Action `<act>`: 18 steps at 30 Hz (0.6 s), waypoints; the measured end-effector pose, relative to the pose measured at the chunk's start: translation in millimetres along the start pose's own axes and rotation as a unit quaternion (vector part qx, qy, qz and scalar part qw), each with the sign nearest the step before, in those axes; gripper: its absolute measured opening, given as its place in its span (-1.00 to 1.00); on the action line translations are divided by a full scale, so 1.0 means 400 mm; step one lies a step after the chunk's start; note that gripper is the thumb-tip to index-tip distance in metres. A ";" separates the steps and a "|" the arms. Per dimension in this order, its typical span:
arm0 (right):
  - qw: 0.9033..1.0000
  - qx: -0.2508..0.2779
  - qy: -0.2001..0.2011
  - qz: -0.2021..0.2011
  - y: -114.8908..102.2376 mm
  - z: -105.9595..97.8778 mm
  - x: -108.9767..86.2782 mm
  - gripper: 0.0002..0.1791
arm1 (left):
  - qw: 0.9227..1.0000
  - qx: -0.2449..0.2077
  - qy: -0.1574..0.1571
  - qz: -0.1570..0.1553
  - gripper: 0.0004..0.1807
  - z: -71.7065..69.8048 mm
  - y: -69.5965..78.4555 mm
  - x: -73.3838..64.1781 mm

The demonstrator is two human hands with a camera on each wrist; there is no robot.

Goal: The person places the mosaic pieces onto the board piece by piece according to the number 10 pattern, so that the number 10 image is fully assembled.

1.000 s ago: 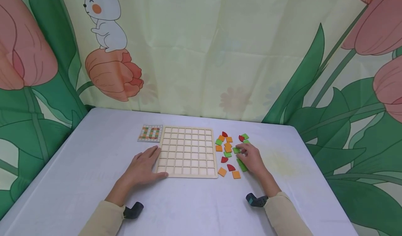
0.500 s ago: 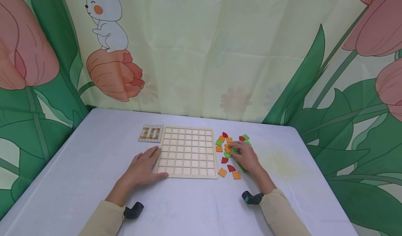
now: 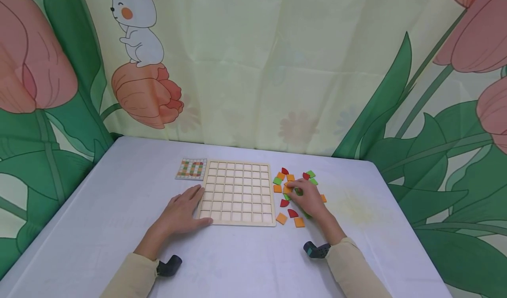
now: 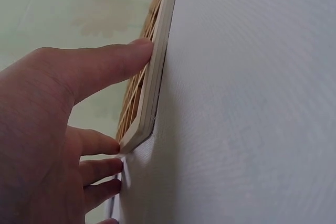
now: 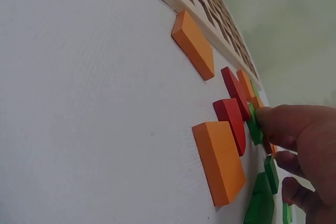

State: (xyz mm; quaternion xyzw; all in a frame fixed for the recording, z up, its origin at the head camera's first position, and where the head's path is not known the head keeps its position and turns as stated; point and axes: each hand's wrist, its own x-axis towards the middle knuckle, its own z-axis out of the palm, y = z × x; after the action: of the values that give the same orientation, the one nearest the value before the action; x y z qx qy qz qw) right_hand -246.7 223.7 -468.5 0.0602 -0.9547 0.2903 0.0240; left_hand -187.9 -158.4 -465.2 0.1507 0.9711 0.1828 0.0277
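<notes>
My left hand (image 3: 178, 214) rests on the left side of a wooden grid board (image 3: 237, 192). Its thumb lies on the front-left edge, and its fairly straight fingers touch the board's side, as the left wrist view shows. My right hand (image 3: 310, 196) reaches into the loose tiles right of the board. Its thumb and index finger pinch an orange square tile (image 3: 287, 189) within the pile. Under and beside this hand lie green tiles (image 5: 261, 200), partly hidden. Nearer the wrist are red quarter-round tiles (image 5: 231, 121) and orange square tiles (image 5: 219, 162).
A small pattern card (image 3: 191, 169) with a coloured grid lies against the board's upper left. More tiles, such as a red quarter-round tile (image 3: 284, 171) and a green tile (image 3: 310, 174), are scattered behind the right hand. A printed curtain (image 3: 253, 69) hangs behind the white table (image 3: 237, 263).
My right hand has moved left from the green tiles to an orange tile, uncovering another orange tile on the right. The left hand stays on the board.
</notes>
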 end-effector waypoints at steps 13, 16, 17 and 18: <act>1.000 0.013 0.009 -0.008 -0.013 0.002 -0.001 -0.66 | 1.000 0.001 -0.004 -0.003 0.04 0.003 0.000 0.002; 1.000 0.015 0.010 -0.011 -0.022 0.001 0.001 -0.67 | 1.000 0.001 -0.002 -0.001 0.04 0.002 -0.002 0.001; 1.000 0.015 0.011 -0.013 -0.025 0.001 0.001 -0.67 | 1.000 0.000 -0.001 0.000 0.04 0.001 -0.003 0.001; 1.000 0.015 0.012 -0.013 -0.028 0.001 0.001 -0.67 | 1.000 -0.001 0.000 0.000 0.04 0.000 -0.003 0.000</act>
State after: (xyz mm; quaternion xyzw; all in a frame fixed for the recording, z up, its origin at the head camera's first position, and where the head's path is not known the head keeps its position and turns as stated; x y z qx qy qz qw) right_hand -245.7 214.2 -462.6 0.0692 -0.9491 0.3050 0.0385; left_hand -188.2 -159.3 -465.8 0.1511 0.9710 0.1835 0.0275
